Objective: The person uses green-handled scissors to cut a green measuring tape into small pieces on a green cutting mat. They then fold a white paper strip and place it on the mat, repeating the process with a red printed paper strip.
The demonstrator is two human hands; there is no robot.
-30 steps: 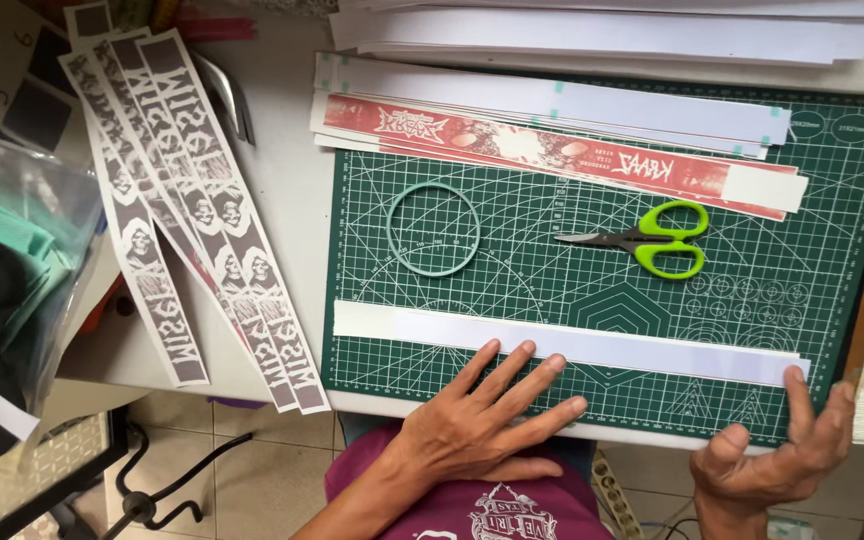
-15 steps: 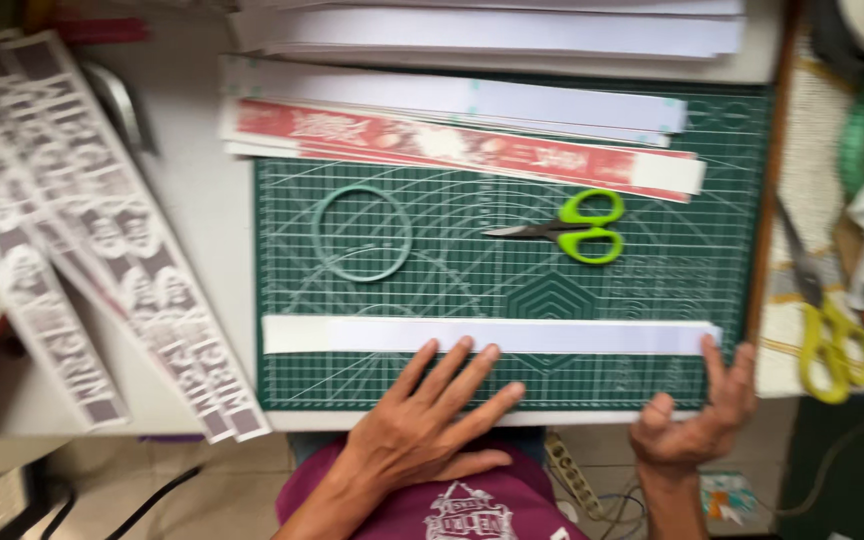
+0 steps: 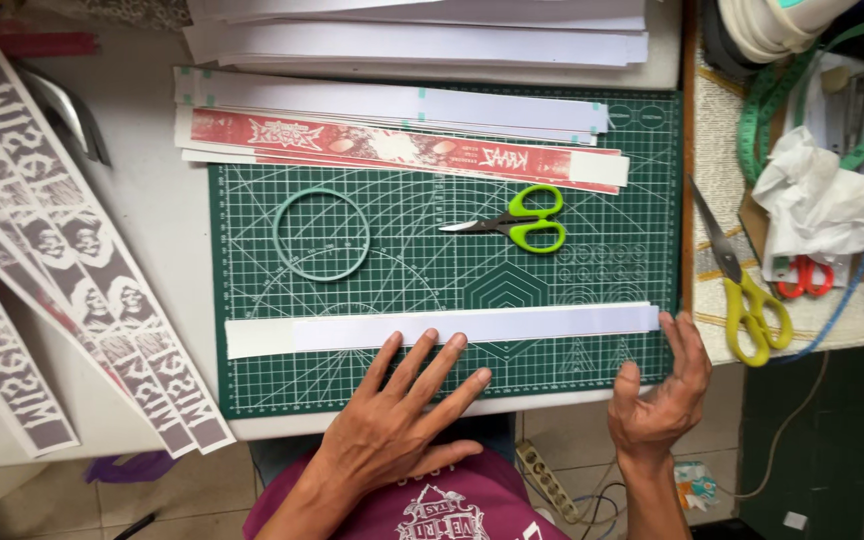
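Green cutting mat (image 3: 432,270) | left hand (image 3: 402,425) flat beside white strip (image 3: 442,327) | right hand (image 3: 664,395) open, grip empty, forearm cropped

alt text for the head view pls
Left hand lies flat on a green cutting mat, fingertips on a long white paper strip; right hand touches the strip's right end. Green scissors and a ring lie farther up the mat.
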